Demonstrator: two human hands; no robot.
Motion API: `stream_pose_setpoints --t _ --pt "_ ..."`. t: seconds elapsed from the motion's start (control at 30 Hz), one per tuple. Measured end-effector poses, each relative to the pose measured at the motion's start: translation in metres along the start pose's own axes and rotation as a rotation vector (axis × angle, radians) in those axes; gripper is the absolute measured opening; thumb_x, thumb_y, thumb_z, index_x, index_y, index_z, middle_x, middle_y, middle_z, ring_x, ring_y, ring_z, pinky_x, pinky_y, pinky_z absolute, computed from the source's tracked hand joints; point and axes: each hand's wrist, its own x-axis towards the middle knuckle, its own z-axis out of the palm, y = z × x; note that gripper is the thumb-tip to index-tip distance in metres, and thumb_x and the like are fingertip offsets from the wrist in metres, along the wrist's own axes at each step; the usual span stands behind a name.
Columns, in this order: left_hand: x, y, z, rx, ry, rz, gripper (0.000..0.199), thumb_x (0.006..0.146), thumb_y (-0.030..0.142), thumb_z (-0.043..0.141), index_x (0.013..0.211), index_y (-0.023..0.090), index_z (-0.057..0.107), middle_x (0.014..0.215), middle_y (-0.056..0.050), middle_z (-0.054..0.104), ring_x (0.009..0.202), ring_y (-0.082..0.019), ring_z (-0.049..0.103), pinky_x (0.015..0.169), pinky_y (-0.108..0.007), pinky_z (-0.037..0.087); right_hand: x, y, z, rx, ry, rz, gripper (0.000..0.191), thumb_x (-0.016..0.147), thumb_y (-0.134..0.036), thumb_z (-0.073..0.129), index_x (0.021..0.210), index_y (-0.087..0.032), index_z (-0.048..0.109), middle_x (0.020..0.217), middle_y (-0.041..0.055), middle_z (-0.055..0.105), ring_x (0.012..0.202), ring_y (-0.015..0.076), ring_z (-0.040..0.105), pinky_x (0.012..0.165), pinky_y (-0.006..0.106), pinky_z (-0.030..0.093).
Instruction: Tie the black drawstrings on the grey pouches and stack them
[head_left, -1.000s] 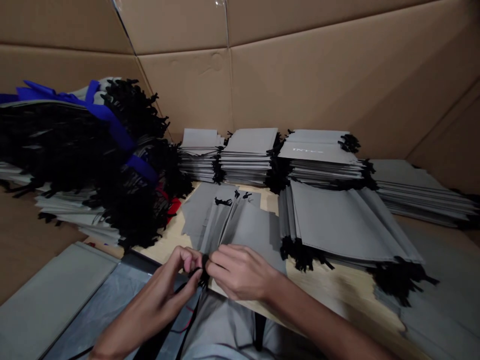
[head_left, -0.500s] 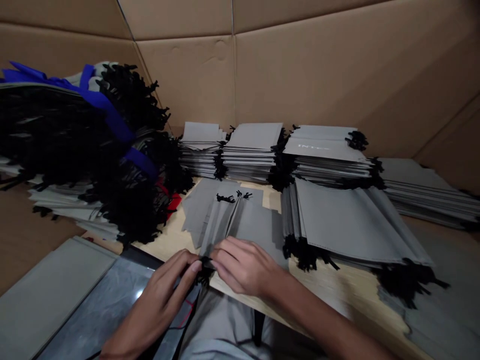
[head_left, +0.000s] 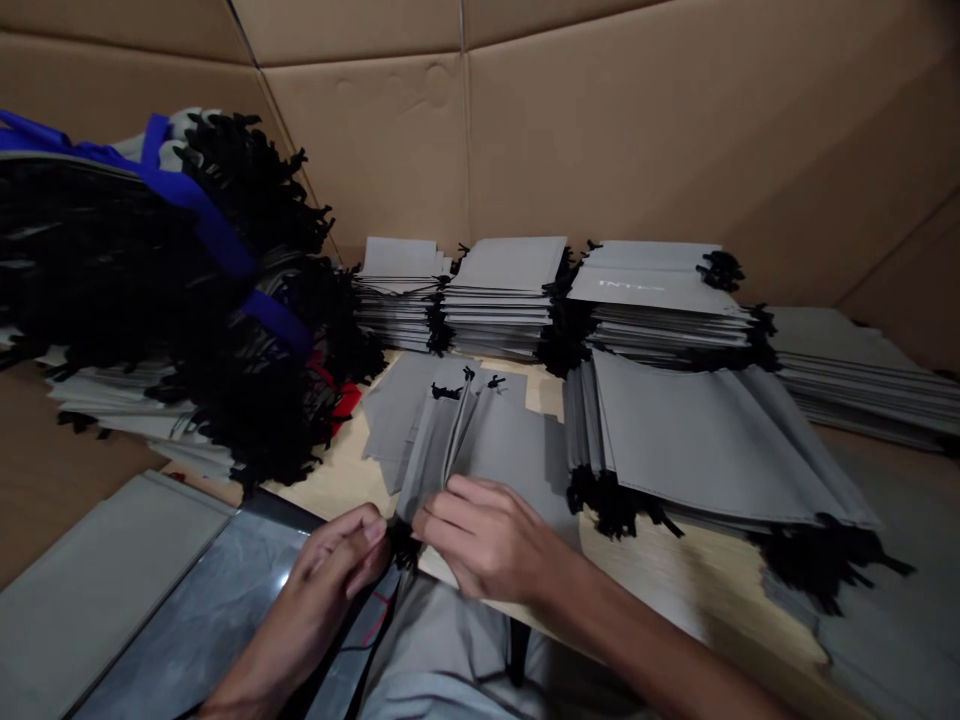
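Close to the table's front edge lies a small bundle of grey fabric pouches (head_left: 431, 455), with black cord ends (head_left: 405, 545) bunched at its near corner and more small black ends at its far edge. My right hand (head_left: 484, 535) is closed on the near part of this bundle, fingers curled over the fabric. Just left of the cord ends is my left hand (head_left: 341, 555), thumb and fingers pinched together. Whatever sits in that pinch is too small to make out. Flat grey pieces (head_left: 517, 450) lie under and beside the bundle.
Piles of grey pouches (head_left: 502, 300) line the back, one with white lettering (head_left: 630, 287). A thick stack (head_left: 682, 440) lies on the right. At left rises a big heap of black-corded pouches (head_left: 97, 260) with blue straps (head_left: 195, 205). Cardboard walls (head_left: 600, 130) stand behind.
My left hand has drawn slightly left from the black cord ends, and its fingers have curled in more. My right hand has shifted slightly left and stays on the bundle.
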Motion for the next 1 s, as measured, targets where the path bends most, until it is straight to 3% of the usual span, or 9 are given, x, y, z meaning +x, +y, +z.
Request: stream_pose_setpoints --t 0.13,0.23,0.33,0.53,0.73,0.9,1.0 --pt "-0.002 0.007 -0.008 0.128 0.004 0.06 0.051 0.103 0.06 0.061 0.068 0.023 0.058 0.063 0.003 0.051 0.059 -0.016 0.045 0.055 -0.025 0.04 0.001 0.0 -0.002 0.012 0.028 0.038 0.022 0.109 -0.011 0.044 0.106 -0.019 0.064 0.087 0.0029 0.065 0.078 0.02 0.053 0.067 0.034 0.043" --pt "-0.003 0.014 -0.008 0.376 0.03 0.209 0.029 0.107 0.05 0.058 0.102 0.026 0.073 0.087 -0.001 0.072 0.078 -0.021 0.067 0.071 -0.027 0.054 0.0 -0.001 -0.002 -0.004 0.001 0.069 0.017 0.11 -0.015 0.047 0.109 -0.019 0.063 0.09 0.0032 0.065 0.081 0.0206 0.054 0.067 0.034 0.043" --pt "-0.002 0.015 -0.003 0.605 0.022 0.373 0.021 0.108 0.039 0.061 0.125 0.031 0.069 0.115 -0.003 0.079 0.104 -0.025 0.076 0.09 -0.03 0.058 -0.003 -0.001 0.001 -0.042 -0.01 0.062 0.015 0.11 -0.016 0.049 0.107 -0.02 0.063 0.09 0.0034 0.064 0.083 0.0213 0.056 0.066 0.035 0.043" --pt "-0.001 0.011 -0.001 0.812 -0.048 0.602 0.016 0.11 0.018 0.054 0.109 0.029 0.067 0.09 0.001 0.072 0.078 -0.018 0.072 0.074 -0.026 0.051 -0.004 0.0 0.005 -0.086 0.001 0.021 0.02 0.114 -0.019 0.046 0.101 -0.021 0.061 0.085 0.0019 0.063 0.08 0.0197 0.055 0.063 0.034 0.04" --pt "0.002 0.024 -0.01 0.677 -0.17 0.515 0.015 0.108 0.019 0.056 0.107 0.028 0.068 0.095 0.001 0.074 0.086 -0.018 0.073 0.081 -0.023 0.053 -0.001 0.001 0.002 -0.013 -0.019 -0.044 0.02 0.106 -0.012 0.048 0.092 -0.021 0.058 0.082 0.0019 0.06 0.078 0.0204 0.048 0.064 0.035 0.038" --pt "0.014 0.023 -0.01 0.524 -0.231 0.375 0.033 0.111 0.031 0.053 0.079 0.025 0.06 0.076 0.002 0.064 0.07 -0.016 0.062 0.066 -0.022 0.049 -0.004 0.002 0.003 0.022 0.005 -0.034 0.017 0.102 -0.01 0.052 0.091 -0.021 0.058 0.081 0.0008 0.059 0.075 0.0197 0.045 0.064 0.034 0.037" --pt "0.018 0.017 -0.009 0.49 -0.217 0.336 0.036 0.111 0.034 0.052 0.077 0.025 0.059 0.074 0.003 0.062 0.069 -0.016 0.06 0.065 -0.022 0.048 -0.004 0.003 0.001 0.014 0.003 -0.016 0.019 0.103 -0.011 0.05 0.091 -0.021 0.06 0.08 0.0009 0.059 0.073 0.0195 0.045 0.064 0.034 0.038"
